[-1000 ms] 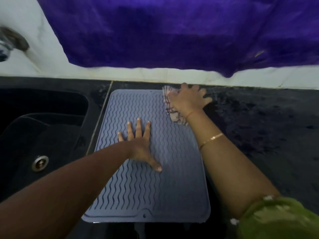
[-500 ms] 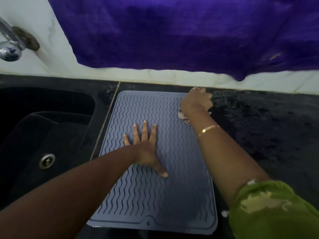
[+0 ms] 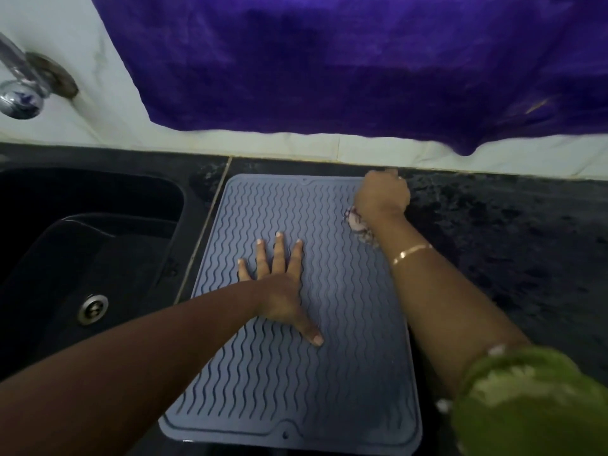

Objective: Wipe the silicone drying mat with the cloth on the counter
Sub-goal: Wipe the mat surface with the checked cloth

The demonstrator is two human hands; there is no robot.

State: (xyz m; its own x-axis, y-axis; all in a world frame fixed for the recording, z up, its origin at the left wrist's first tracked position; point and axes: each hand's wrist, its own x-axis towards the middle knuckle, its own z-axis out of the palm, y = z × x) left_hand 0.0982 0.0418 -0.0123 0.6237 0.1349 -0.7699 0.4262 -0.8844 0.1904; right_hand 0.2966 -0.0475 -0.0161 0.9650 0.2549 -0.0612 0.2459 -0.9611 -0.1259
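Note:
A grey-blue silicone drying mat [image 3: 329, 390] with wavy ridges lies on the black counter beside the sink. My left hand [image 3: 279, 287] lies flat on the mat's middle, fingers spread and straight, pressing it down. My right hand [image 3: 381, 195] is at the mat's far right corner, fingers curled over a bunched white patterned cloth [image 3: 358, 225]. Only a small part of the cloth shows, below the wrist; the rest is hidden under the hand.
A black sink [image 3: 82, 258] with a metal drain [image 3: 93, 308] lies left of the mat. A chrome tap [image 3: 19, 90] juts from the white wall. A purple cloth [image 3: 362, 60] hangs on the wall above. Black speckled counter [image 3: 510, 241] extends to the right.
My right hand has slid the cloth from the mat's upper right area out to the far right corner, bunching it under the hand. My left hand stays flat on the mat.

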